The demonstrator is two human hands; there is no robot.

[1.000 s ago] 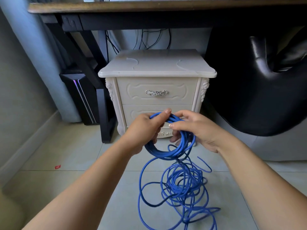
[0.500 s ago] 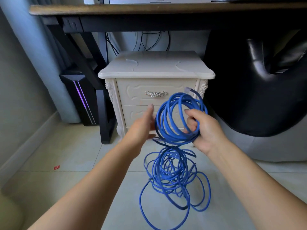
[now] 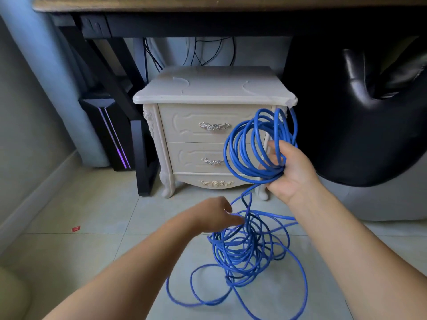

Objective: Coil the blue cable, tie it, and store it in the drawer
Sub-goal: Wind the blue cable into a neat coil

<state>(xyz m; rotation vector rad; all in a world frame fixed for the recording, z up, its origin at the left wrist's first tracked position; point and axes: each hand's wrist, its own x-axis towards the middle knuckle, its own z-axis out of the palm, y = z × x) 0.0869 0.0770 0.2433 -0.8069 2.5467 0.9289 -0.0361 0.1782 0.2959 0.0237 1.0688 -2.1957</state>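
Blue cable [image 3: 231, 148] in two parts, joined by a strand running down between them.

Upper part: a coil of many turns, held upright in the right hand [image 3: 288, 172]. Fingers and thumb are wrapped round the lower right of the bundle. The coil hangs in front of the right side of the cabinet [image 3: 208, 88] and overlaps its front corner.

Lower part: a loose tangled pile [image 3: 240, 248] on the tiled floor [image 3: 92, 262], with wide loops sprawling toward the camera.

Left hand [image 3: 215, 215] is low, just above the pile's near-left edge. Its fingers are curled, thumb and forefinger pinching a single strand where it lifts off the pile. The two hands are well apart, right high and left low.

Cabinet is cream, two drawers. Top drawer [image 3: 184, 125] and lower drawer [image 3: 189, 158] are both closed, each with a metal handle. The coil partly hides the right end of both fronts.

Surroundings:
- dark wooden bench [image 3: 208, 3] overhead, on black legs
- black wires [image 3: 196, 51] hanging behind the cabinet
- black tower [image 3: 108, 135] with a purple light strip, left of the cabinet
- glossy black seat [image 3: 369, 112] to the right
- small red scrap [image 3: 75, 229] on the floor, far left
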